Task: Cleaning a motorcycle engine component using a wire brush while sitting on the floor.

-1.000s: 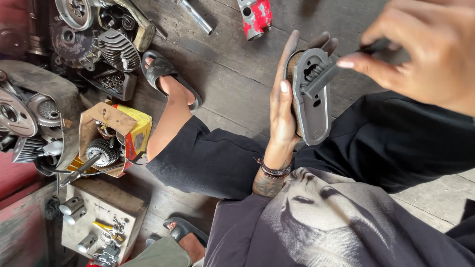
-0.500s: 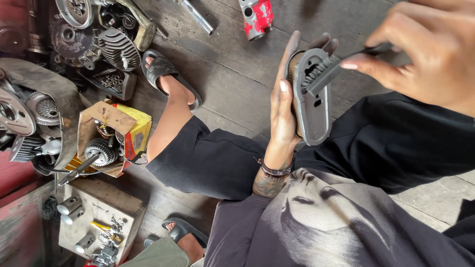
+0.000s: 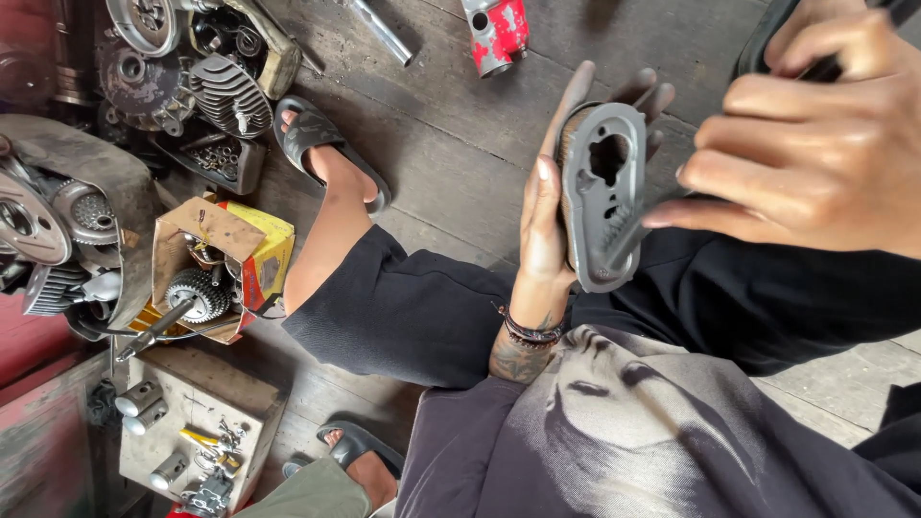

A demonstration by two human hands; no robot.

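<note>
My left hand [image 3: 547, 216] holds a grey metal engine cover [image 3: 602, 197] upright above my lap, thumb along its left edge and fingers behind it. The cover is oval with an irregular hole near its top. My right hand [image 3: 815, 144] grips a dark slim tool [image 3: 633, 240] whose tip rests against the lower inner face of the cover. The tool's far end runs out of the picture at the upper right.
Engine parts [image 3: 182, 67] lie on the wooden floor at the upper left. A torn yellow cardboard box [image 3: 225, 259] holds a gear shaft. A wooden board [image 3: 192, 427] carries small metal parts. A red and grey part [image 3: 497, 34] lies at the top. Another person's sandalled foot [image 3: 355, 460] is below.
The tool tip has moved from the upper part of the cover down to its lower part. My right hand has come closer to the camera. The left hand stays put.
</note>
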